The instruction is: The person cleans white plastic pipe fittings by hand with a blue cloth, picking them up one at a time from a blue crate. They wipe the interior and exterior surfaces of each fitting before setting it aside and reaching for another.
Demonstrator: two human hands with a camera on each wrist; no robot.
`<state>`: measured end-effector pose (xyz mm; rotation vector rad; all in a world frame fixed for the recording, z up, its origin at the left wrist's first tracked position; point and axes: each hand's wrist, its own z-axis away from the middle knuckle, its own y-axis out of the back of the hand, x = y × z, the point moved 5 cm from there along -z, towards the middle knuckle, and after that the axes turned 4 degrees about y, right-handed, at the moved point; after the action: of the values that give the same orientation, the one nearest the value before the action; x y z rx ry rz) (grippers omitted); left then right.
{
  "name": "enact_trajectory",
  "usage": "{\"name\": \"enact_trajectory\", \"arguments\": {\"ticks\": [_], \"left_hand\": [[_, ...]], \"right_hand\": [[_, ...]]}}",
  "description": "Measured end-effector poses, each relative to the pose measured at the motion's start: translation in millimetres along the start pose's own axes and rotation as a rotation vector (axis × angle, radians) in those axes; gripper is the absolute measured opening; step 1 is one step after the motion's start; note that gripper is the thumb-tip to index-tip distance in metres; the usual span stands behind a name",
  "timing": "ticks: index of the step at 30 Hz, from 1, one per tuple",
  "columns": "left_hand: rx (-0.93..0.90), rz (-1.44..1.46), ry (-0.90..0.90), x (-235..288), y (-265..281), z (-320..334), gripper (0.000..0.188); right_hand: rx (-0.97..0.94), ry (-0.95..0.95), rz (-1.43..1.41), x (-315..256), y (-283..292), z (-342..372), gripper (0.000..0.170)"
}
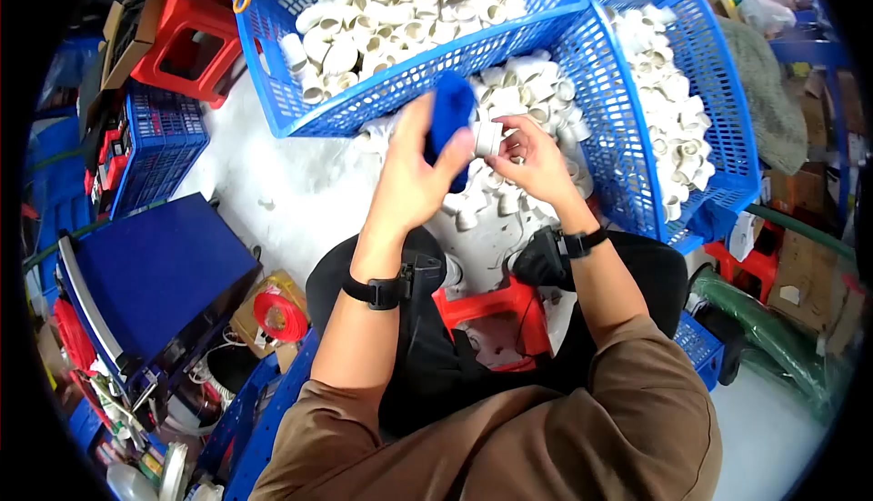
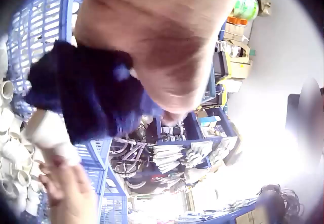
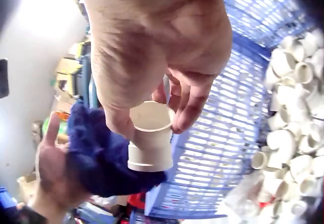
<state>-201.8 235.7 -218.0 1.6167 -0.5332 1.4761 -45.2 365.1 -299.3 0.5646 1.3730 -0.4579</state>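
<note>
A dark blue cloth is gripped by the left hand, whose thumb lies along its near side. The right hand pinches a white pipe fitting by its rim, between thumb and fingers. In the right wrist view the fitting hangs below the right hand, wide opening up, its lower part against the cloth. The left wrist view shows the cloth under the left hand, covering one end of the fitting.
Blue crates of white fittings stand ahead and to the right. More loose fittings are piled on the floor between them. A red stool stands between the legs, another at the far left, near a blue box.
</note>
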Motion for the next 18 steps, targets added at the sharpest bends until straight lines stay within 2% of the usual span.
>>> {"name": "enact_trajectory", "arguments": {"ticks": [1, 2, 3, 5, 6, 7, 9, 11, 12, 13, 14, 15, 18], "left_hand": [[-0.092, -0.022, -0.262, 15, -4, 3, 0.063], [-0.261, 0.112, -0.246, 28, -9, 4, 0.063], [-0.340, 0.069, -0.286, 40, -12, 7, 0.053], [-0.351, -0.183, -0.354, 49, -16, 14, 0.051], [-0.370, 0.022, -0.271, 58, -15, 19, 0.050], [-0.373, 0.027, -0.280, 61, -15, 23, 0.050], [-0.358, 0.119, -0.151, 60, -14, 26, 0.047], [-0.284, 0.352, -0.079, 55, -21, 28, 0.047], [-0.346, 0.351, -0.122, 42, -25, 27, 0.049], [-0.396, 0.421, -0.040, 36, -27, 29, 0.052], [-0.440, 0.491, 0.046, 29, -30, 31, 0.055], [-0.477, 0.558, 0.134, 22, -32, 34, 0.059], [-0.674, 0.574, 0.020, 49, -22, 38, 0.065]], "right_hand": [[0.020, 0.084, 0.015, -41, 2, 4, 0.054], [0.041, 0.246, 0.265, -71, 9, 9, 0.055], [0.063, 0.403, 0.515, -97, 13, 16, 0.056], [0.067, 0.415, 0.567, -132, 15, 30, 0.057], [0.066, 0.407, 0.555, -141, 15, 37, 0.056], [0.064, 0.395, 0.541, -148, 15, 44, 0.056], [0.028, 0.391, 0.573, -165, 13, 56, 0.056], [-0.011, 0.381, 0.601, -179, 7, 69, 0.056], [-0.033, 0.384, 0.534, -186, 1, 73, 0.057], [-0.056, 0.384, 0.464, -193, -4, 78, 0.058], [-0.080, 0.458, 0.541, -202, -4, 81, 0.058], [-0.135, 0.440, 0.634, -214, -4, 84, 0.059], [-0.199, 0.583, 0.689, -224, 1, 91, 0.061]]}}
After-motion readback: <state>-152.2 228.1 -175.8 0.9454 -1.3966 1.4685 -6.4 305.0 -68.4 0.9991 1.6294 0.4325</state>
